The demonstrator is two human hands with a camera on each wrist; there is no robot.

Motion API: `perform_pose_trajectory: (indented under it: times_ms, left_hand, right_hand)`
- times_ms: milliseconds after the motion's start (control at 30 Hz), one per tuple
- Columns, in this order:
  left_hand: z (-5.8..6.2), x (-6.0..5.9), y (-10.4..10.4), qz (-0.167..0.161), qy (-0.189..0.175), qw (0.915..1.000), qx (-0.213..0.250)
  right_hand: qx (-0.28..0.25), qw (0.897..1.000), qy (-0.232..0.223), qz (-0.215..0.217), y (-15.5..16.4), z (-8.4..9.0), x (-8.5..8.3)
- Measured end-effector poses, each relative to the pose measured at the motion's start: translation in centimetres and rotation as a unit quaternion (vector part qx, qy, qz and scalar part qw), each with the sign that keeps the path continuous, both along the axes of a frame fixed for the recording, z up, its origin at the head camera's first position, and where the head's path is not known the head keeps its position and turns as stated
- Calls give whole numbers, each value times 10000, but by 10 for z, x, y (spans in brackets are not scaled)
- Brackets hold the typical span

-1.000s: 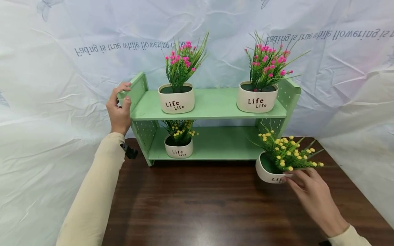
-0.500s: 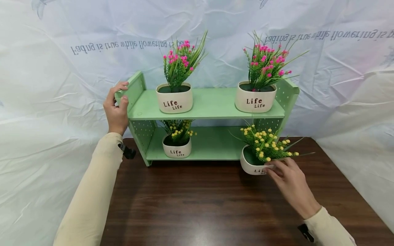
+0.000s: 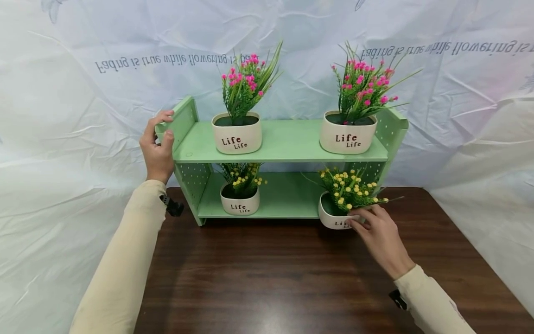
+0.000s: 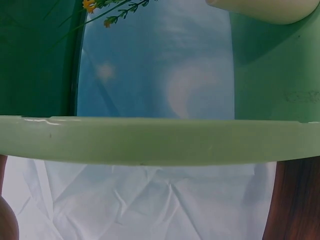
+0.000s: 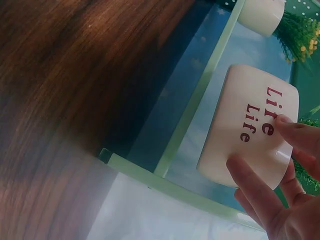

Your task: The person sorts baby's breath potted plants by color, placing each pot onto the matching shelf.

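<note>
My left hand (image 3: 157, 150) grips the upper left side panel of a green two-tier shelf (image 3: 288, 139), its fingers curled over the edge. With fingers and thumb, my right hand (image 3: 381, 239) holds the rim and front of a white flowerpot (image 3: 332, 221) with yellow artificial flowers (image 3: 350, 185), at the right front of the lower tier. In the right wrist view this pot (image 5: 245, 125) shows its "Life" lettering beneath the fingers. Whether its base touches the shelf I cannot tell. The left wrist view shows the side panel's edge (image 4: 160, 142); the hand is mostly hidden there.
Two white pots with pink flowers, one left (image 3: 237, 137) and one right (image 3: 348, 135), stand on the upper tier. Another yellow-flowered pot (image 3: 239, 204) stands at the lower left. The shelf rests on a dark wooden table (image 3: 258, 273) before a pale printed cloth (image 3: 292, 28).
My right hand has carried the yellow-flowered pot leftward and toward the shelf, from beyond its right end to the lower tier's front edge. My left hand keeps its grip on the side panel.
</note>
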State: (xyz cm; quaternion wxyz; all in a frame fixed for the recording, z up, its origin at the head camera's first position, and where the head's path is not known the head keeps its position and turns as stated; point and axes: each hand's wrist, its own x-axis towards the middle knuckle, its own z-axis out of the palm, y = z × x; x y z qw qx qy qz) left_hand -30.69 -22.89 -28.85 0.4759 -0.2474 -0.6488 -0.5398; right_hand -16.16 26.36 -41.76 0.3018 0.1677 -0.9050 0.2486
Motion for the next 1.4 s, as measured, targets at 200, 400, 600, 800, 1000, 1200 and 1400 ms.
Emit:
perform_pose_trajectory:
  times_ms: [200, 400, 600, 800, 1000, 1200, 1400]
  left_hand:
    - [-3, -2, -1, 48, -14, 10000, 49]
    - [-5, -8, -3, 54, -3, 10000, 62]
    - [-5, -9, -2, 9, 50, 9999, 128]
    - [-3, -7, -2, -40, 76, 9998, 156]
    - [-3, -7, 0, -51, 37, 9999, 155]
    - [-2, -6, 0, -72, 62, 9998, 202]
    - [-1, -6, 0, -90, 43, 9998, 197]
  right_hand:
    - [-31, 10000, -88, -5, -5, -2, -9]
    - [-139, 9999, -92, -19, -8, -6, -21]
    - [-208, 9996, -165, -113, -8, -14, -30]
    - [-198, 9996, -137, -116, -10, -17, -36]
    - [-194, 9994, -257, -158, -11, -19, -41]
    - [-167, 9989, -392, -187, -13, -20, -45]
    - [176, 9978, -510, -397, -14, -24, -46]
